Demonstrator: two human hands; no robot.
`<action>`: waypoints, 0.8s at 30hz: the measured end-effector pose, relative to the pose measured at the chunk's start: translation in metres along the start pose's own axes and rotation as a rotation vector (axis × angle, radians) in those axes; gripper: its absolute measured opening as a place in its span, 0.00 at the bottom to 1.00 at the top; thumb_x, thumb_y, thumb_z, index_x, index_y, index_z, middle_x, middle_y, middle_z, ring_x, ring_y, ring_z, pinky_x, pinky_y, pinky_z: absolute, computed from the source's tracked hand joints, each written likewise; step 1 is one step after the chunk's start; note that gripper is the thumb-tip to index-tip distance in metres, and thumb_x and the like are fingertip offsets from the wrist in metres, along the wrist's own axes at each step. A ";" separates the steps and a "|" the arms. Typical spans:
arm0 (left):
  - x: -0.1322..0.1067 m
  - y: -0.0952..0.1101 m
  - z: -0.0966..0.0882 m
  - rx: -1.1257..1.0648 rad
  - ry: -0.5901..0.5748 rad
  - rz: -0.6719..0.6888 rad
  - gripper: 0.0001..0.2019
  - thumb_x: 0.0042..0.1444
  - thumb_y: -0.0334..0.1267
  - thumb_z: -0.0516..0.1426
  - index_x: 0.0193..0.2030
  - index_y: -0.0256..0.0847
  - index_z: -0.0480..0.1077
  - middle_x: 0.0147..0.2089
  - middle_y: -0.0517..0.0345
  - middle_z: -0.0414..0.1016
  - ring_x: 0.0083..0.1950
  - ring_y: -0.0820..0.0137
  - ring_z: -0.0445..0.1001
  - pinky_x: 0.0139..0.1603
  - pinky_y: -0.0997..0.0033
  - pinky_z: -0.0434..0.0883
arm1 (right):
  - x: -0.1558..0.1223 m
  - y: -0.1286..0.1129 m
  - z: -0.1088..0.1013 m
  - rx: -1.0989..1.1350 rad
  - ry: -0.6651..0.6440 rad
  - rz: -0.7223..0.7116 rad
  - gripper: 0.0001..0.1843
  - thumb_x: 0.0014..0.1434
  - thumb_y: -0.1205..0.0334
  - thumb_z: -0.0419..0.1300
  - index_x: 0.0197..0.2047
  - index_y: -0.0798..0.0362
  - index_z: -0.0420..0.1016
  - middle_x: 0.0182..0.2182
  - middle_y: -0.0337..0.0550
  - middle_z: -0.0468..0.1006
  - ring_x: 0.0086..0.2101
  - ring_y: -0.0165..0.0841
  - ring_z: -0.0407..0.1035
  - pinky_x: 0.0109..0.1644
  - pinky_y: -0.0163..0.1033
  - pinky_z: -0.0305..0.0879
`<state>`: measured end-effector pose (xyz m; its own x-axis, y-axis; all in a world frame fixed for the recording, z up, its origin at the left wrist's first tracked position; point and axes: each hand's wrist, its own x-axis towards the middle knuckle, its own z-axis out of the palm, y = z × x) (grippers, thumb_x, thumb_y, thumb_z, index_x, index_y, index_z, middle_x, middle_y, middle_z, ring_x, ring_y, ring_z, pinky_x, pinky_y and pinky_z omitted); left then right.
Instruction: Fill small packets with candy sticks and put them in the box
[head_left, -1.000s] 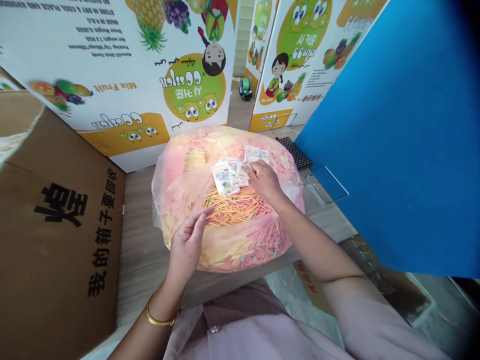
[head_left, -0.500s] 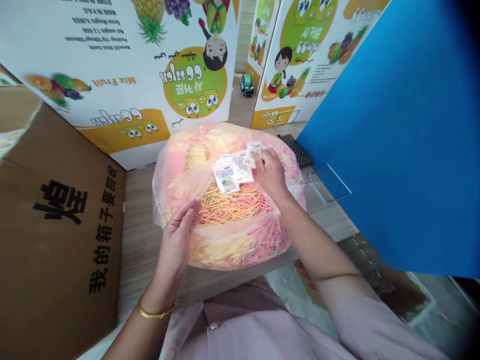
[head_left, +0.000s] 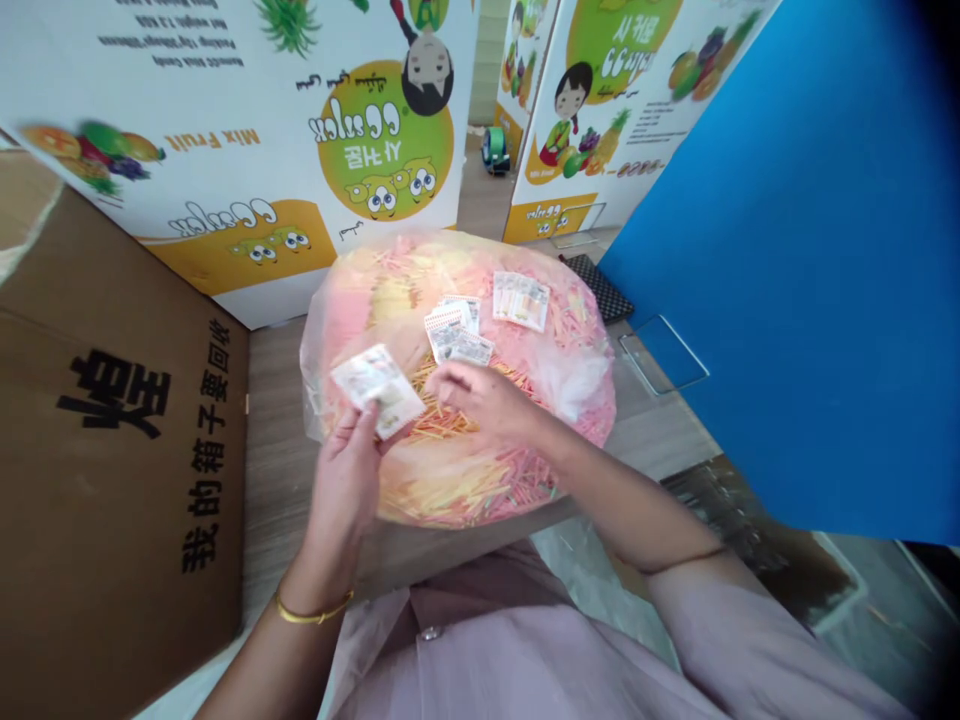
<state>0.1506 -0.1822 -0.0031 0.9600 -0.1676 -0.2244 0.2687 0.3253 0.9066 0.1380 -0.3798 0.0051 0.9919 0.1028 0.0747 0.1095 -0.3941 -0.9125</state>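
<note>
A big clear plastic bag (head_left: 570,380) full of thin pink, yellow and orange sticks lies on the table in front of me. My left hand (head_left: 346,485) pinches a small printed packet (head_left: 377,388) over the bag's near left side. My right hand (head_left: 487,398) hovers just to the right of that packet, fingers loosely curled, and I see nothing in them. More packets lie on top of the bag: a small pile (head_left: 457,335) in the middle and another stack (head_left: 521,299) further right.
White fruit-printed cartons (head_left: 225,140) stand behind the bag. A brown cardboard box (head_left: 112,420) is at the left. A blue board (head_left: 810,260) rises at the right, with a black mat (head_left: 604,290) and a clear plastic piece (head_left: 664,352) beside it.
My right hand left the packets at the top of the bag and came toward me. A packet passed into my left hand, which lifted slightly. One stack stays behind at the right.
</note>
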 end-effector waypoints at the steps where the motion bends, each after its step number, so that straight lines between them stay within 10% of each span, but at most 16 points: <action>1: 0.001 0.007 -0.006 -0.016 0.052 0.053 0.16 0.58 0.44 0.66 0.53 0.48 0.79 0.57 0.58 0.82 0.56 0.65 0.80 0.53 0.66 0.80 | 0.001 0.004 -0.007 -0.048 0.060 0.015 0.16 0.69 0.51 0.54 0.39 0.54 0.75 0.34 0.40 0.75 0.35 0.30 0.67 0.40 0.35 0.58; 6: 0.005 0.034 -0.038 -0.007 0.239 0.240 0.11 0.61 0.43 0.64 0.50 0.50 0.79 0.57 0.61 0.80 0.49 0.70 0.79 0.43 0.74 0.80 | 0.008 0.021 -0.023 -0.384 -0.017 0.059 0.12 0.69 0.61 0.56 0.37 0.53 0.80 0.37 0.42 0.79 0.37 0.32 0.69 0.42 0.36 0.57; 12: 0.000 0.025 -0.035 -0.034 0.227 0.203 0.12 0.61 0.42 0.64 0.50 0.46 0.79 0.52 0.59 0.82 0.41 0.75 0.79 0.36 0.80 0.76 | 0.030 0.017 0.027 -0.642 -0.238 -0.090 0.19 0.70 0.66 0.52 0.56 0.49 0.81 0.48 0.50 0.79 0.42 0.37 0.72 0.43 0.38 0.61; 18: -0.001 0.020 -0.030 -0.065 0.234 0.183 0.12 0.62 0.39 0.63 0.51 0.45 0.79 0.52 0.56 0.82 0.46 0.72 0.80 0.43 0.76 0.78 | 0.077 0.001 0.040 -0.421 -0.252 -0.213 0.25 0.69 0.69 0.50 0.66 0.51 0.71 0.60 0.47 0.75 0.55 0.34 0.71 0.56 0.36 0.63; 24: 0.008 0.012 -0.045 -0.093 0.308 0.123 0.10 0.64 0.35 0.58 0.49 0.46 0.79 0.52 0.57 0.82 0.45 0.71 0.80 0.46 0.71 0.79 | 0.076 0.002 0.040 -0.342 -0.402 -0.220 0.13 0.68 0.63 0.57 0.52 0.55 0.78 0.50 0.44 0.81 0.46 0.31 0.73 0.49 0.33 0.62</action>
<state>0.1647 -0.1374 -0.0106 0.9606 0.1628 -0.2253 0.1414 0.4114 0.9004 0.2112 -0.3361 -0.0076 0.8479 0.5293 0.0281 0.3920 -0.5906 -0.7054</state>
